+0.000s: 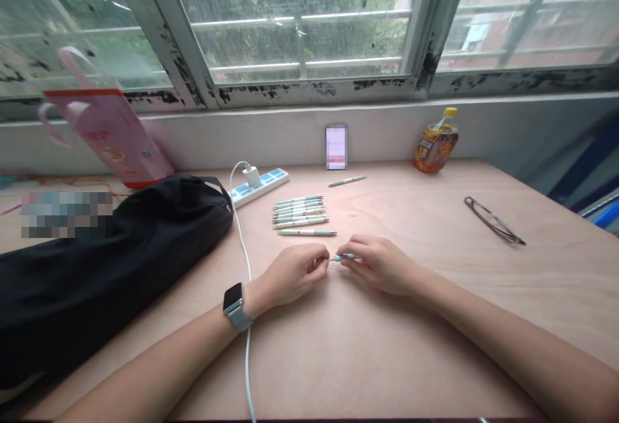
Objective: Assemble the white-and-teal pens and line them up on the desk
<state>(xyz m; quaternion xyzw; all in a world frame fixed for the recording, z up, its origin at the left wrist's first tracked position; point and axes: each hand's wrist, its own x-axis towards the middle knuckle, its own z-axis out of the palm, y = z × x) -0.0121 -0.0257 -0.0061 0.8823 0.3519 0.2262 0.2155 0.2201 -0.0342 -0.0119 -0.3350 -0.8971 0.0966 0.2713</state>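
Fingers, right hand [384,263]: closed on a pale-blue pen piece [346,257], held nearly level, its thin end pointing at my left.
Fingers, left hand [296,273]: tips bunched at that thin end; whether they grip it or merely meet it, I cannot tell.
Held piece: about midway between the desk's [546,275] back and near edges, in front of the pens.
Step in hand: judged to be fine work at the pen's thin end; whether I am fitting or drawing apart, I cannot tell.
Next move: in my judgement calls for a steady right hold and the thin end kept in line with the left fingertips.
Row of pens [300,211]: side by side, roughly parallel to the back edge; one pen [307,233] lies just apart, nearer me.
Lone pen [347,181]: toward the back edge, below the phone [336,147]; phone screen blurred, no text legible.
Bottle [435,146]: yellow cap, by the back edge toward the right corner; label lettering present, not readable by me.
Pink bag [111,136]: by the back edge, left side; print and a square code, wording illegible.
Watch [233,297]: left wrist, dark face, no brand visible.
Glasses [493,222]: folded, near the right edge.
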